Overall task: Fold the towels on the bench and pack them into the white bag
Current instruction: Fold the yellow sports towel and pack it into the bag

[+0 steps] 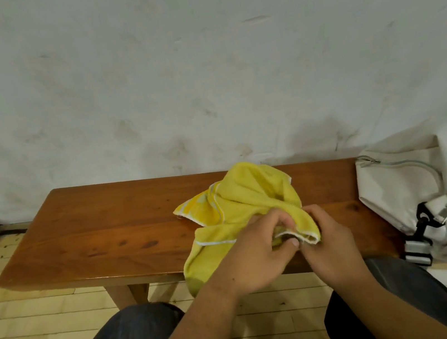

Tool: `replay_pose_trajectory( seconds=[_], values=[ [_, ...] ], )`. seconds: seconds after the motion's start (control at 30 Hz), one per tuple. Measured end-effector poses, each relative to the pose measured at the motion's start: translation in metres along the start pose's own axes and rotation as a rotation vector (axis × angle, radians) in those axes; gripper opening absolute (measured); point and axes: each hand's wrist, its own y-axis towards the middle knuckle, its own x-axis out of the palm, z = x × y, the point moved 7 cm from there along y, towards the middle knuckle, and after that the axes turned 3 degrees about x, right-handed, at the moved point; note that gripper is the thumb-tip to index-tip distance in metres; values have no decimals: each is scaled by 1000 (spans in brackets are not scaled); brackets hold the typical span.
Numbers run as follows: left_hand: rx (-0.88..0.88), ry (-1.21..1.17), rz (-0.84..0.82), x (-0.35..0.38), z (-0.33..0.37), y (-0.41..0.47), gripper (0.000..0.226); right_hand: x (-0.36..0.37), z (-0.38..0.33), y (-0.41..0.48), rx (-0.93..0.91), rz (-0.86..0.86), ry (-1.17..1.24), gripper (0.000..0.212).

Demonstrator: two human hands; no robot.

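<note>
Fingers (278, 220) curled, pinching towel (238, 196) hem: left hand (254, 252), right hand (329, 243), lower centre. Towel crumpled on bench (94, 228), not yet folded. Bag (394, 186) at right edge, pinkish cloth seemingly inside. Folding barely begun; packing left.

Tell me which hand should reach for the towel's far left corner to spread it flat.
Probably the left hand: it sits on that corner's side of the yellow towel, while the right hand grips the hem nearer the white bag and can anchor it on the bench.
</note>
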Motion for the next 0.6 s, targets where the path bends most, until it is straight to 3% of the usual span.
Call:
replay_pose_trajectory(
  seconds=[0.13,0.2,0.27,0.33,0.4,0.5,0.6],
  values=[
    [-77,301,102,-7,-22,-1,61,-20,14,3,182,187,144,19],
    [-224,456,109,-16,-47,-4,79,-28,15,3,215,254,217,18],
    [-391,522,69,-22,-68,-8,84,-25,12,3,211,227,295,20],
    [-410,519,67,-25,-75,-8,75,-18,11,1,210,136,278,42],
    [-341,364,132,-31,-71,-4,56,-16,16,1,244,129,127,69],
    [-394,-263,285,-42,-60,-5,31,-17,23,4,393,116,33,94],
    [-599,-736,339,-38,-55,-10,28,0,29,6,557,-55,489,79]
  ],
)
